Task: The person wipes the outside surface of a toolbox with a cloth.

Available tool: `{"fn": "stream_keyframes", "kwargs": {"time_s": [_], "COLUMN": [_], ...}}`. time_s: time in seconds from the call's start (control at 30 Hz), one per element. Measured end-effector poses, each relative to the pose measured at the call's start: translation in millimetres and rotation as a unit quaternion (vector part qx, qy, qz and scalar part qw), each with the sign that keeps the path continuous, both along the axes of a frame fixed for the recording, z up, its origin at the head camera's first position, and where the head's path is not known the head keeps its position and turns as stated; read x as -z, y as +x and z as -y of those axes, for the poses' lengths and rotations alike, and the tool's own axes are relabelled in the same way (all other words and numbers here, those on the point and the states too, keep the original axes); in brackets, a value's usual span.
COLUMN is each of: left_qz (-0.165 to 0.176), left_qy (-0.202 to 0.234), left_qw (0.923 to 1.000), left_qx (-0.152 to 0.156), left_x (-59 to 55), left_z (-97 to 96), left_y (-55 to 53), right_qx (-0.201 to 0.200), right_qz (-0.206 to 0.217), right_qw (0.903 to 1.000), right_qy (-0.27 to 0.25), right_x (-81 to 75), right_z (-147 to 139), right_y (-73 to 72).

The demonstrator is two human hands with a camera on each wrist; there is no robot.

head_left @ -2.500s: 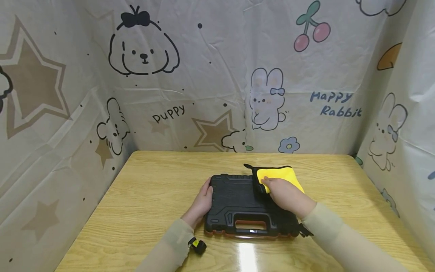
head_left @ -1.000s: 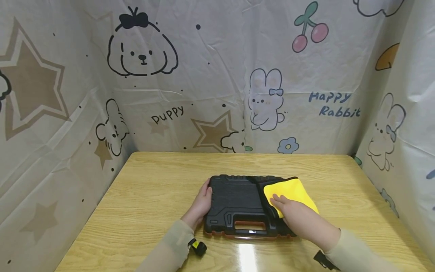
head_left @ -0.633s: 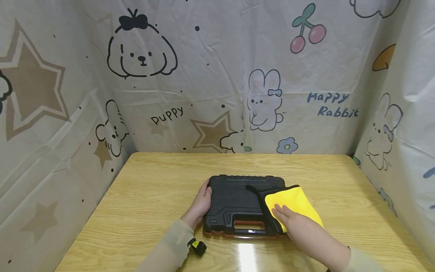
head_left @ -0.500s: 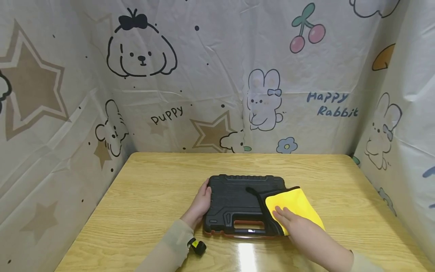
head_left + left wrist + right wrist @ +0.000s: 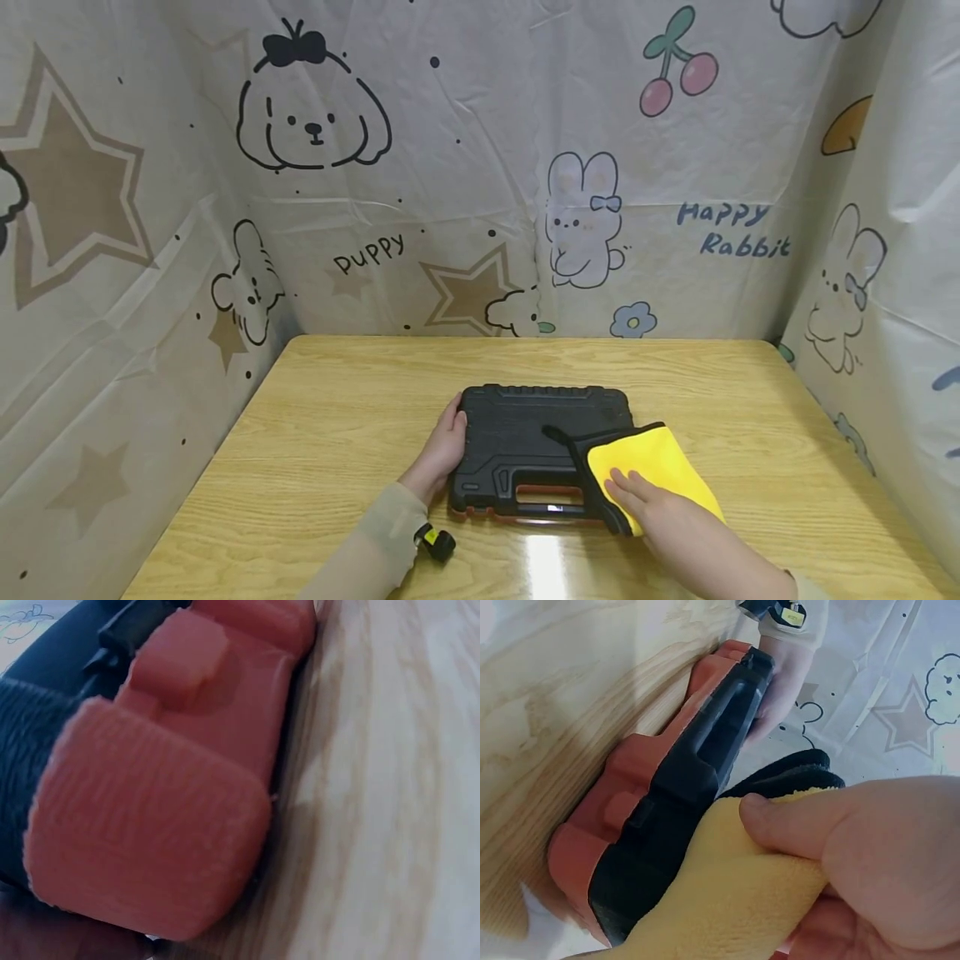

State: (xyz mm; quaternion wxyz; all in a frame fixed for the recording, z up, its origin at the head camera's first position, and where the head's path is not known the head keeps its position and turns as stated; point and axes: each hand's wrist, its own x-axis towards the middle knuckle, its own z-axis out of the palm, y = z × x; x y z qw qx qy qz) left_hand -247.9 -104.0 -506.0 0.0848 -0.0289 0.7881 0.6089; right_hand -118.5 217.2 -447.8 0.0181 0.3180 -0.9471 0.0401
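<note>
A black plastic carrying case (image 5: 517, 425) with an orange underside lies flat on the table, its handle toward me. My left hand (image 5: 442, 446) holds the case's left side; the left wrist view shows the orange corner (image 5: 150, 825) close up, with a bit of the hand at the lower left. My right hand (image 5: 656, 504) holds a yellow cloth (image 5: 645, 458) with a black reverse side against the case's front right corner. In the right wrist view the thumb lies on the cloth (image 5: 735, 877); most other fingers are hidden there.
The wooden table (image 5: 337, 400) extends around the case. A printed curtain (image 5: 450, 167) encloses its back and sides. A small black device (image 5: 437, 543) is strapped at my left wrist.
My right hand has drawn the cloth from the case's far right part toward me and slightly right, down to the front right corner. My left hand and the case have stayed nearly still.
</note>
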Motion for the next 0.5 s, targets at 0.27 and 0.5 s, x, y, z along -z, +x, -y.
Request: {"fn": "stream_keyframes", "kwargs": {"time_s": [0.27, 0.5], "left_qz": [-0.001, 0.003], "left_qy": [-0.009, 0.0], "left_qw": [1.0, 1.0], "left_qx": [0.0, -0.002], "left_x": [-0.1, 0.0], "left_z": [0.8, 0.4], "left_y": [-0.4, 1.7], "right_qx": [0.02, 0.082], "right_qz": [0.074, 0.087], "right_qw": [0.9958, 0.9869], "right_qy": [-0.05, -0.108], "right_x": [-12.6, -34.4], "right_z": [-8, -24], "right_y": [-6.5, -19.2]}}
